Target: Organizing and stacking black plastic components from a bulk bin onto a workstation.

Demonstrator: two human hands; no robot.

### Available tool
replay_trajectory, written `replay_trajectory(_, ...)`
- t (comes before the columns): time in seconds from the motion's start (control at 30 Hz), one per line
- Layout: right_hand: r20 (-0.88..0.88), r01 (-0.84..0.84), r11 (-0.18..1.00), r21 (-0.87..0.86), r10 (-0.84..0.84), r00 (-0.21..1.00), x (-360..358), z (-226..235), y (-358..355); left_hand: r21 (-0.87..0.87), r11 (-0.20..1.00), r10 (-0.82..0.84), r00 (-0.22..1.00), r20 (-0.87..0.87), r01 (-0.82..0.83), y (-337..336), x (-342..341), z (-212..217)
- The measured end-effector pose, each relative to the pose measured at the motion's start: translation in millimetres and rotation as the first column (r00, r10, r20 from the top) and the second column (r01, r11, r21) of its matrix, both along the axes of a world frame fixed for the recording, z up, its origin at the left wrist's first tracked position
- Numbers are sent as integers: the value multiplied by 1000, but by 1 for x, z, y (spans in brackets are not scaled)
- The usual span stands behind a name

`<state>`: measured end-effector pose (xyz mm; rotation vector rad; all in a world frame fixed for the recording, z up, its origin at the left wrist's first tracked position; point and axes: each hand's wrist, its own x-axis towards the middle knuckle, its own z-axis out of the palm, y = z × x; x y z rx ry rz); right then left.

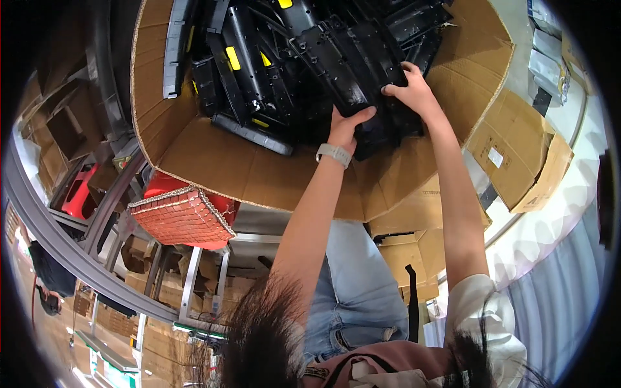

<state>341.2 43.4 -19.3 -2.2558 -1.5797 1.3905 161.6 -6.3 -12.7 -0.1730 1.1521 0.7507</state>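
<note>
A large open cardboard box [213,165] in front of me is full of long black plastic cartridges [246,58], some with yellow tabs. My left hand [347,128], below a pale watch band, grips the near end of one black cartridge [330,68], thumb on top and fingers hidden beneath. To its right, my right hand [413,92] is closed on the side edge of an adjoining black cartridge [375,52]. Its thumb lies on the top face, and the fingers curl over the edge. I cannot tell whether these two pieces are joined.
A red woven-covered seat [184,218] stands left of the box, near a grey metal rail [97,265]. At the right lie a folded cardboard carton [514,145] and silvery packages [546,68]. Another person [52,271] is far off at the left edge.
</note>
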Motion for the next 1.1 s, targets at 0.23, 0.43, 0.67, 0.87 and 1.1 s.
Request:
replay_trajectory(0.23,-144,164,952,-260,-206,968,-4,-8,7,-37,998,51,997,50,-49,-9,-4,-17)
replay_trajectory(0.43,-147,-82,967,-240,47,988,-30,32,2,-102,995,-14,999,38,18,-26,-36,-12)
replay_trajectory(0.67,-374,136,990,-40,-141,916,-57,9,-49,-75,981,-177,984,31,179,-29,-75,-7)
replay_trajectory(0.87,-315,311,941,-129,-337,887,-63,-22,-48,-81,987,-135,990,36,137,-16,-75,-20)
replay_trajectory(1.1,-586,391,885,-254,-462,666,-71,30,-58,95,948,-309,950,46,303,-16,-90,13)
